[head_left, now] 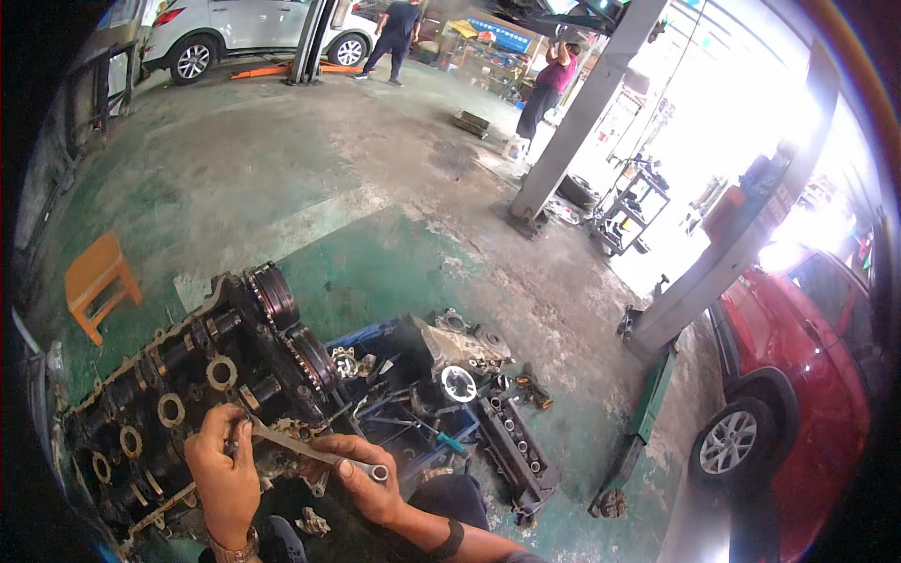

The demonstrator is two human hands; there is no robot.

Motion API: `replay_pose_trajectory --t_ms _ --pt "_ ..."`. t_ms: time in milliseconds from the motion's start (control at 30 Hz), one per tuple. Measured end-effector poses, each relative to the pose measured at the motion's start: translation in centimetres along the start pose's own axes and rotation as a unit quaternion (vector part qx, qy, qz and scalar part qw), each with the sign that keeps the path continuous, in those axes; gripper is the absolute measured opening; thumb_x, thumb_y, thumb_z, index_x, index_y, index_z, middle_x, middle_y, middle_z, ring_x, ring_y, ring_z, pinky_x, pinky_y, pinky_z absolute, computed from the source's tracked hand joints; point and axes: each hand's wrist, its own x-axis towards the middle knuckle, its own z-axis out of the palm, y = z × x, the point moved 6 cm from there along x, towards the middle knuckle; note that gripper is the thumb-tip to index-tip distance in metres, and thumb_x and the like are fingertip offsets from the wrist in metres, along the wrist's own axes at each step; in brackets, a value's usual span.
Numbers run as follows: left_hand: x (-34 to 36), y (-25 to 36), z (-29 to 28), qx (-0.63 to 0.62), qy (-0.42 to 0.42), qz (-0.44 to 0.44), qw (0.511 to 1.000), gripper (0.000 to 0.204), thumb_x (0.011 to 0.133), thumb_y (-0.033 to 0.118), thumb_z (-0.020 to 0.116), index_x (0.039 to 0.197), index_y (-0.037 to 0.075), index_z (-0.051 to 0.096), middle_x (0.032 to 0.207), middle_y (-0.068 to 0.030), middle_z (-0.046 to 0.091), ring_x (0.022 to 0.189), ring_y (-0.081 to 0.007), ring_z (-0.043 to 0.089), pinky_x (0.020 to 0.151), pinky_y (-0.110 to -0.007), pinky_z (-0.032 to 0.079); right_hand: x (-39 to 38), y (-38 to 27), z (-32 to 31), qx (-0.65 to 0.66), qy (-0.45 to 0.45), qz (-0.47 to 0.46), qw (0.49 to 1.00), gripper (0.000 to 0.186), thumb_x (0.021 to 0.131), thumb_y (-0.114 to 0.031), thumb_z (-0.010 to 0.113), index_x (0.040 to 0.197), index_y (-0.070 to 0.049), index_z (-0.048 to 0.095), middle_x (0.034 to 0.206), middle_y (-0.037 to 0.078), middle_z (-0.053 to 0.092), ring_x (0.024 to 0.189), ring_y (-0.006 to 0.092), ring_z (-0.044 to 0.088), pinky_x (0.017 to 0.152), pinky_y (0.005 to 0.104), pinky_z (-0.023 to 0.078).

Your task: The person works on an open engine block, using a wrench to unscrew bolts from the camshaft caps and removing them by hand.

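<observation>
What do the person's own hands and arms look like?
The left hand is gloveless, with dark smudges and a metal-looking wristband, maybe a watch. The right hand is gloveless too, and its bare forearm has a dark strap around it.

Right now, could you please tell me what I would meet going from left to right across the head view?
Orange stool, left hand, right hand, long dark engine part, red car.
</observation>
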Motion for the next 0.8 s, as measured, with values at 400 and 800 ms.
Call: replay_pose_trajectory --t_ms 400,800 --pt "0.2 -0.6 0.2 -0.019 -0.009 -0.039 0.999 0.007 0.088 0.002 0.059 0.095 -0.001 0.060 0.073 -0.0152 0.061 0.064 -0.0306 0.058 0.060 -0.040 0.042 -1.3 -0.7 2.3 -0.216 -0.079 -0.207 0.951 0.036 0.087 -0.007 0.062 0.119 0.009 0.055 0.121 0.028 0.057 0.106 0.0381 0.062 0.088 0.0399 0.051" --pt "0.2 -0.5 0.0 -0.025 0.010 0.015 1.000 0.011 0.086 0.001 0.063 0.096 -0.001 0.060 0.074 -0.0168 0.063 0.063 -0.0305 0.062 0.058 -0.038 0.044 -0.8 2.2 0.1 0.137 0.024 0.005 0.990 0.049 0.095 -0.026 0.055 0.121 0.015 0.051 0.118 0.029 0.056 0.097 0.0371 0.063 0.085 0.0455 0.051"
